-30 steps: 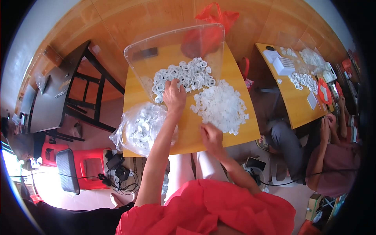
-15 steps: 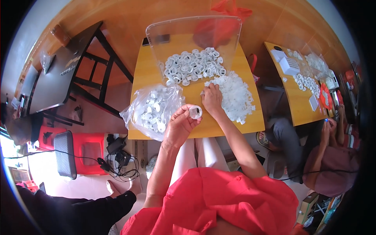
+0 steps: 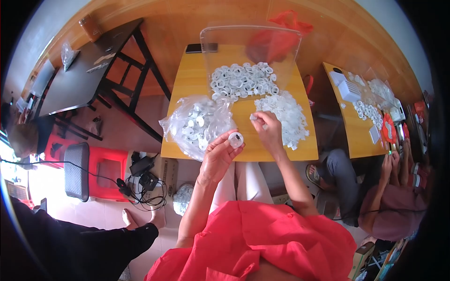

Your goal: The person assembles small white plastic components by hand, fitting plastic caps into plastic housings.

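My left hand (image 3: 219, 153) is closed, its fingertips and thumb gripping a round white plastic part (image 3: 236, 139) with a small dark slot in its face. Just to the right, my right hand (image 3: 269, 131) pinches a small whitish plastic piece (image 3: 253, 117) between thumb and fingers. Beside that hand spreads a heap of small translucent white pieces (image 3: 293, 124) on the yellow table. A clear plastic bag (image 3: 171, 124) of round white parts lies left of my left hand. Farther back, many white ring-shaped parts (image 3: 243, 80) are piled at a clear plastic bin (image 3: 251, 28).
A phone (image 3: 194, 48) and a red bag (image 3: 276, 42) are at the table's far side. To the left stand a black table (image 3: 77, 82) and a red stool (image 3: 110, 173) with cables. At right, another person's hands (image 3: 390, 161) work by a second yellow table (image 3: 349, 126).
My right hand has drawn back from the heap's left edge toward me, a small piece now showing at its fingertips. My left hand keeps the round part. The whole view has shifted slightly.
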`<control>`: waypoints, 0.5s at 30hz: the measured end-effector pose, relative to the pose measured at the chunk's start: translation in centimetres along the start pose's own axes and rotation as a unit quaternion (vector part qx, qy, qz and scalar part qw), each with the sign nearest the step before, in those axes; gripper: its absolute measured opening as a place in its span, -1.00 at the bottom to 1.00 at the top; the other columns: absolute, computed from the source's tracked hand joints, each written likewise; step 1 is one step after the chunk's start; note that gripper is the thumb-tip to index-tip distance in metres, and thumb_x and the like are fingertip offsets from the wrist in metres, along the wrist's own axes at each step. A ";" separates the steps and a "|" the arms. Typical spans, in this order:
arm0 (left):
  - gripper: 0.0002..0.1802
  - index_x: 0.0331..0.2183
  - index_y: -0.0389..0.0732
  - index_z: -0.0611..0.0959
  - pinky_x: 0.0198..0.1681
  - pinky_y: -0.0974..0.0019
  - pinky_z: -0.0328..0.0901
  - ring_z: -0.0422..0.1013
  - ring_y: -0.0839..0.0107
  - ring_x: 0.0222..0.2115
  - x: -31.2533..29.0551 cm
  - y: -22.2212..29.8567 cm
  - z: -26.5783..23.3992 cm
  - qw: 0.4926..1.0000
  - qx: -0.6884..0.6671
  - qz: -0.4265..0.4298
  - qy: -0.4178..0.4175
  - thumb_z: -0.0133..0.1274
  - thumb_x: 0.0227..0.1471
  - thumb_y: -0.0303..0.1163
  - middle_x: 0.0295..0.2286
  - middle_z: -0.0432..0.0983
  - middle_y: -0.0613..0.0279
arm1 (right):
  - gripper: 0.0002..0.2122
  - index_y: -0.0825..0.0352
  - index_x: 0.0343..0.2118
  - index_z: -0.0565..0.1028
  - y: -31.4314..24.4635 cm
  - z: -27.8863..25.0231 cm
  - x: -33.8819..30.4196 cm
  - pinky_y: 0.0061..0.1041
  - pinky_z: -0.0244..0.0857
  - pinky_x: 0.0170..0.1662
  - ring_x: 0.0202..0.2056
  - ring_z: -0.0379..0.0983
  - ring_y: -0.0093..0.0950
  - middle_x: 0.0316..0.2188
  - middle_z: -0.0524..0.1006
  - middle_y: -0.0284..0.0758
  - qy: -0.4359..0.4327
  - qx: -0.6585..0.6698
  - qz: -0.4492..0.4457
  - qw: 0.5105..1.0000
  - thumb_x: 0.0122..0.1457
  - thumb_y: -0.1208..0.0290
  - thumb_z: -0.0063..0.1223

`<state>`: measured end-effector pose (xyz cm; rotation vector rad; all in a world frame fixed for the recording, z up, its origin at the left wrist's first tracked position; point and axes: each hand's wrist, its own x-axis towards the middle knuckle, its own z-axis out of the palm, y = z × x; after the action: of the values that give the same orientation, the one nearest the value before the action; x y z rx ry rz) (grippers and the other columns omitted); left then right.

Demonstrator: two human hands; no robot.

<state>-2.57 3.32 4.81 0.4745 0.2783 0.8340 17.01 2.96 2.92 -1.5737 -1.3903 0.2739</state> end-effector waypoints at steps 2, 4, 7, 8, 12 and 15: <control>-0.63 -0.04 -0.33 0.44 -0.07 0.29 0.34 0.45 0.34 -0.23 -0.3 -0.4 0.3 1.000 0.012 0.004 0.006 -0.06 0.09 -0.45 -0.23 0.49 0.15 | -0.84 0.39 -0.33 0.49 -5.2 -2.3 -2.3 -0.42 0.29 -0.31 -0.38 0.38 -0.34 -0.42 0.48 -0.23 0.012 0.061 0.016 0.998 -0.03 0.57 0.09; -0.67 -0.07 -0.34 0.47 -0.06 0.29 0.33 0.44 0.36 -0.21 -0.5 -1.2 0.9 0.999 0.037 0.020 0.008 -0.09 0.10 -0.49 -0.22 0.49 0.15 | -0.83 0.42 -0.31 0.47 -7.3 -3.5 -4.2 -0.53 0.30 -0.33 -0.41 0.39 -0.45 -0.39 0.47 -0.27 0.019 0.035 -0.047 0.998 -0.02 0.60 0.11; -0.67 -0.06 -0.33 0.46 -0.06 0.31 0.33 0.43 0.40 -0.21 -0.9 -2.3 1.2 0.998 0.064 0.016 0.013 -0.10 0.10 -0.52 -0.21 0.48 0.17 | -0.79 0.40 -0.30 0.46 -8.6 -4.0 -5.7 -0.47 0.28 -0.32 -0.35 0.37 -0.36 -0.39 0.47 -0.26 0.032 -0.022 -0.104 0.994 -0.06 0.61 0.13; -0.67 -0.06 -0.33 0.46 -0.06 0.31 0.33 0.43 0.40 -0.21 -1.1 -2.6 1.4 0.998 0.065 0.010 0.013 -0.10 0.10 -0.52 -0.21 0.48 0.17 | -0.76 0.40 -0.30 0.46 -8.8 -4.1 -6.0 -0.44 0.27 -0.31 -0.34 0.37 -0.32 -0.39 0.46 -0.26 0.027 -0.025 -0.100 0.994 -0.10 0.63 0.16; -0.65 -0.05 -0.30 0.45 -0.07 0.34 0.32 0.41 0.46 -0.19 -1.8 -3.2 2.0 0.995 0.095 0.021 0.018 -0.06 0.08 -0.54 -0.18 0.46 0.22 | -0.73 0.37 -0.28 0.45 -8.6 -3.9 -6.7 -0.38 0.27 -0.31 -0.34 0.35 -0.27 -0.37 0.45 -0.26 0.039 -0.023 -0.104 0.994 -0.11 0.65 0.15; -0.65 -0.05 -0.27 0.45 -0.09 0.34 0.33 0.40 0.47 -0.18 -2.0 -3.6 2.0 0.995 0.098 0.025 0.017 -0.07 0.08 -0.55 -0.17 0.46 0.23 | -0.71 0.37 -0.27 0.46 -8.6 -3.8 -6.9 -0.37 0.27 -0.31 -0.35 0.35 -0.27 -0.36 0.45 -0.27 0.044 -0.032 -0.111 0.992 -0.13 0.66 0.17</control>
<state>-0.78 -0.87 4.80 0.6535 0.3824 0.8677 12.08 -6.06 8.49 -1.4495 -1.5023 0.0270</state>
